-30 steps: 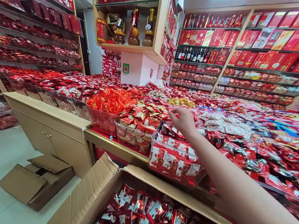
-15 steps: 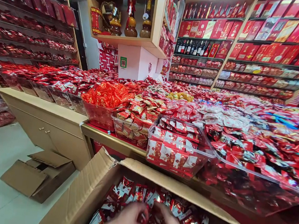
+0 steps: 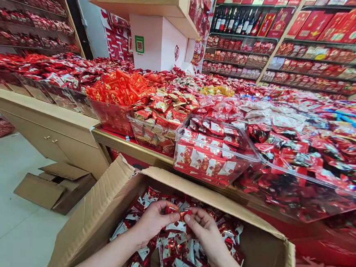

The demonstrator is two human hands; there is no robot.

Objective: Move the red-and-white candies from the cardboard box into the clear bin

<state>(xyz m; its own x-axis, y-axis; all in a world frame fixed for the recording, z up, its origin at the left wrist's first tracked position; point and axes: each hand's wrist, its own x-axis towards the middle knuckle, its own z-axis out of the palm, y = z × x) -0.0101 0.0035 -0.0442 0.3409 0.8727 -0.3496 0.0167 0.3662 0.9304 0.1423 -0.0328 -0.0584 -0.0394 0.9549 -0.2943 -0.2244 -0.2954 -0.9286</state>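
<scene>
Over an open cardboard box [image 3: 267, 247], my left hand [image 3: 155, 222] and my right hand [image 3: 203, 230] meet near the middle. Between them they pinch small red and white packets [image 3: 177, 224], thumbs on top and fingers curled behind. The exact number held cannot be made out. Beneath the hands, many loose red and white packets [image 3: 183, 255] lie in the box. Just beyond the box, a clear plastic bin [image 3: 212, 165] contains similar packets standing in rows.
Bins of wrapped sweets [image 3: 153, 135] line the counter edge [image 3: 160, 160] ahead. A smaller cardboard box [image 3: 44, 191] stands on the floor at left, beside a cabinet [image 3: 51, 136]. Stocked shelves [image 3: 244, 36] rise behind; an overhead shelf [image 3: 163, 8] juts over the counter.
The view has tilted down, showing more of the box and both forearms. My hands, blurred and low before, now appear higher and clear, with packets pinched between them.
</scene>
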